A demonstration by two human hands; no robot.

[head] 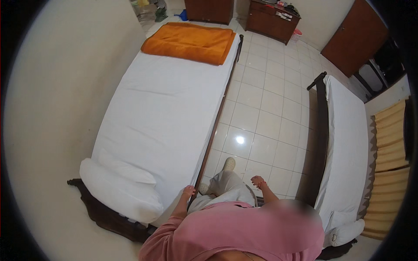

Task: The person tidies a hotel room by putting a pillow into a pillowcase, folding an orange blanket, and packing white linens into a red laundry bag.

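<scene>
My left hand (189,191) is low beside the near side edge of a bed with a white fitted sheet (156,107). Whether it touches the sheet or the dark wooden side rail (212,138) cannot be made out. Over the tiled floor hangs my right hand (257,181), its fingers loosely bent, with a red bracelet at the wrist and nothing visible in it. A white bolster (117,192) and a flatter white pillow (130,169) lie at the bed's head end. Across the foot end is a folded orange blanket (191,42).
A second white-sheeted bed (347,130) stands on the right, beyond a tiled aisle (254,88). Its dark wooden frame (321,130) borders the aisle. Ahead are a wooden cabinet (269,24), a pink wastebasket (296,35) and a brown door (356,37). Yellow curtains (388,195) hang at right.
</scene>
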